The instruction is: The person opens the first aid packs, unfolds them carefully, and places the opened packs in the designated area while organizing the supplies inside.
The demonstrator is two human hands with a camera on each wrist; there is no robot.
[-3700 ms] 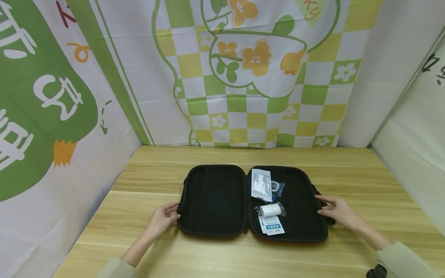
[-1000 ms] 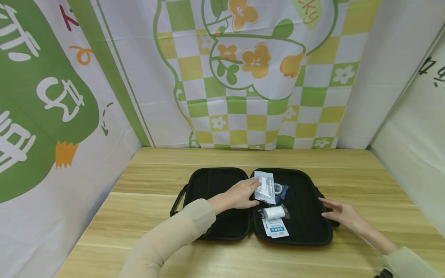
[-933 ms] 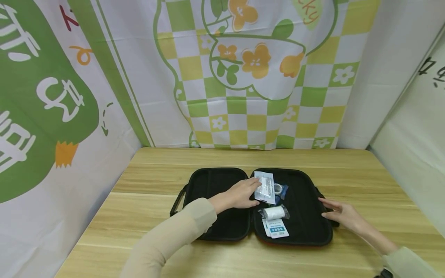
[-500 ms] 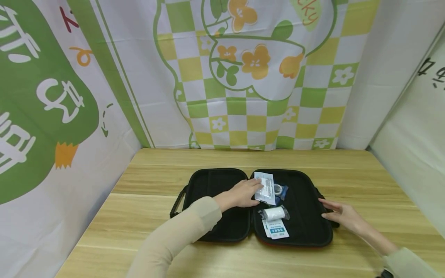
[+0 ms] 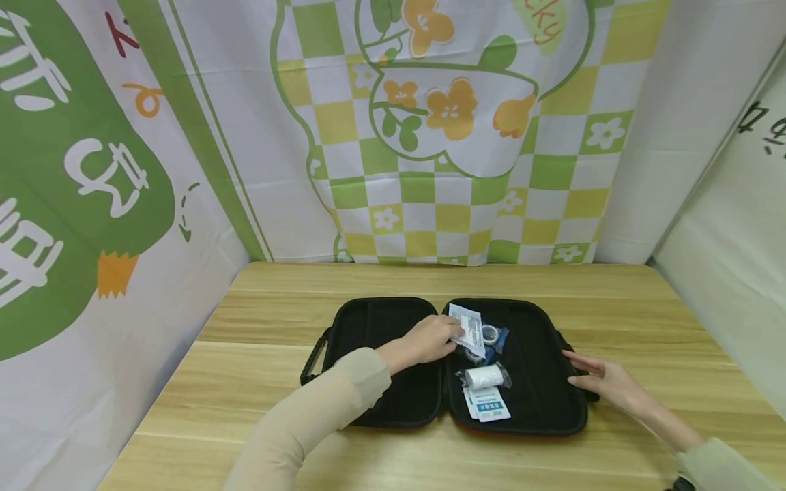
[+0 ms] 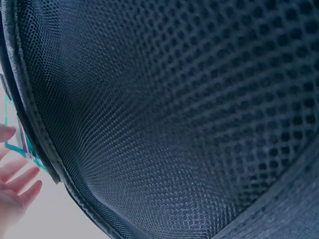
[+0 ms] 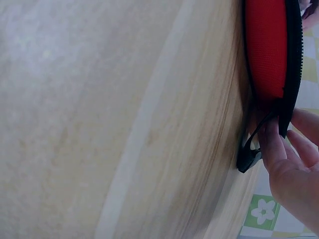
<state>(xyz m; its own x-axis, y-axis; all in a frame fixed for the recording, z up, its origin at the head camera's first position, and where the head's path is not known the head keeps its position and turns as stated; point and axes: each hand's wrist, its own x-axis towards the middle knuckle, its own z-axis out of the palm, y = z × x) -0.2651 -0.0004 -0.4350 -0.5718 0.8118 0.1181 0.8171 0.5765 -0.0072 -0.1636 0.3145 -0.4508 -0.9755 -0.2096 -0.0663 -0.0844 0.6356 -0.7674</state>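
"Where's your white packet [image 5: 471, 331]?"

"Tilted over the right half of the open case [image 5: 540, 385], its left edge pinched in your left hand [image 5: 432, 338]."

"And your right hand [image 5: 604, 383]?"

"Thumb and fingers clamped on the case's outer rim."

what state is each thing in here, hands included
Red-shelled, black-lined zip case: lying open
White printed rectangular packet: tilted, one edge gripped
Small blue packages with white rings: partly covered by the packet
White cylindrical roll: on its side, in clear wrapping
White-and-blue flat sachets: lying overlapped
Left hand: pinching the packet
Right hand: gripping the case's edge
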